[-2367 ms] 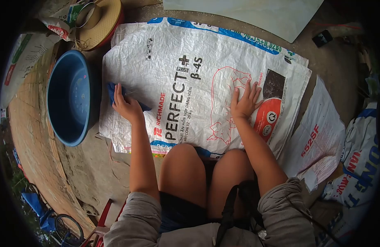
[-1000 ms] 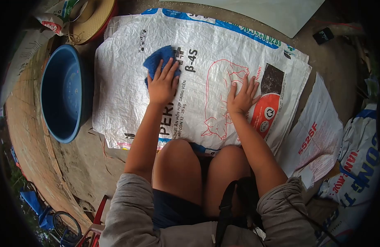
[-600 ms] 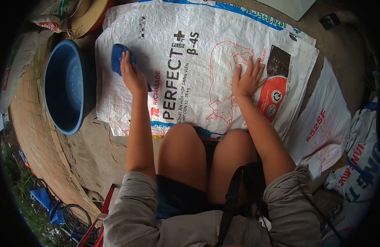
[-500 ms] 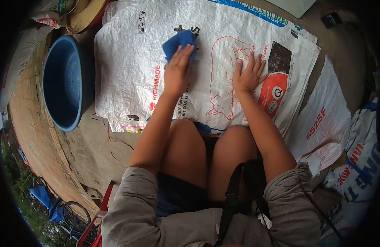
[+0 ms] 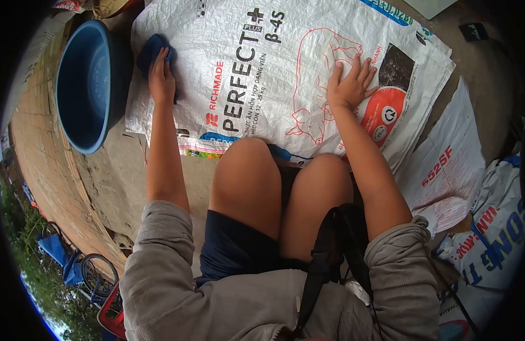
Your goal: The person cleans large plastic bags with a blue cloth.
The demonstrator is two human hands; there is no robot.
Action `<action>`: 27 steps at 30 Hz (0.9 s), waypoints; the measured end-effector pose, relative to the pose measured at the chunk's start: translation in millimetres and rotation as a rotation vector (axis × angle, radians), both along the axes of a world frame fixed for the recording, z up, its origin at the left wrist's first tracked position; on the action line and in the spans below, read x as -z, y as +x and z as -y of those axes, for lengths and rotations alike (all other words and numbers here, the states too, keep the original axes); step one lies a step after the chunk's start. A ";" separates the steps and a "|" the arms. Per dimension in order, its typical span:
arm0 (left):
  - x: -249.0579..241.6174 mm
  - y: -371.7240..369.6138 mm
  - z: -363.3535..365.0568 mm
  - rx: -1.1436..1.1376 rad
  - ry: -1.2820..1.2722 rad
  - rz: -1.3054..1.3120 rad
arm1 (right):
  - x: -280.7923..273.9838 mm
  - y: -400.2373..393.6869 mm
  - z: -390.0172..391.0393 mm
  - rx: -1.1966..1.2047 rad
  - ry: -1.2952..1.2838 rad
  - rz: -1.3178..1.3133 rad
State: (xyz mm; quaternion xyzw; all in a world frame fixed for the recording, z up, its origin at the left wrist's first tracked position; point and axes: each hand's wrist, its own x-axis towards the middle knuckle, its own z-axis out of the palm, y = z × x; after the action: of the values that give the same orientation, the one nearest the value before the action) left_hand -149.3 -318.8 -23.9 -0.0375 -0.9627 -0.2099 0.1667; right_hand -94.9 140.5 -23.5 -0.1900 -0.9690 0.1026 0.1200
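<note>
A white woven feed sack (image 5: 217,34), printed "PERFECT PLUS" with a red pig outline, lies flat before my knees. My left hand (image 5: 162,79) presses a folded blue cloth (image 5: 151,52) onto the sack's left edge; its fingers lie over the cloth and partly hide it. On the pig drawing at the right, my right hand (image 5: 351,85) rests flat on the sack with fingers spread, holding nothing. More sacks appear stacked under the top one, their edges showing at the right.
Just left of the sack stands a blue plastic basin (image 5: 83,91). To the right lie a white sack marked 5525F (image 5: 441,170) and a crumpled printed sack (image 5: 492,227). A small black object (image 5: 473,32) is at the upper right. A bicycle (image 5: 98,273) stands at the lower left.
My left hand has swept the blue cloth left across the sack, from the middle print to the left edge, uncovering the lettering. My right hand stays spread on the pig drawing.
</note>
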 end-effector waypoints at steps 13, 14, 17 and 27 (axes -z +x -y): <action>-37.1 60.5 -200.5 0.631 -0.041 0.266 | -0.5 1.1 0.4 0.004 -0.021 -0.014; -37.5 52.3 -185.4 0.448 -0.069 0.249 | -0.7 0.5 0.6 0.003 -0.023 -0.022; -12.6 46.5 -144.1 -0.103 0.009 0.099 | 0.4 -0.1 -0.3 0.016 -0.016 -0.032; -67.3 65.3 -191.8 -0.135 0.615 0.678 | -14.6 7.0 -3.7 0.063 -0.221 -0.078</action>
State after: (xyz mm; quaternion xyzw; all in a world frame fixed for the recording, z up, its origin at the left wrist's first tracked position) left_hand -84.0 -126.9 43.5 0.1471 -0.8562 -0.4747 -0.1409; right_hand -87.9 144.2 -9.0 -0.2284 -0.9399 0.2124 0.1390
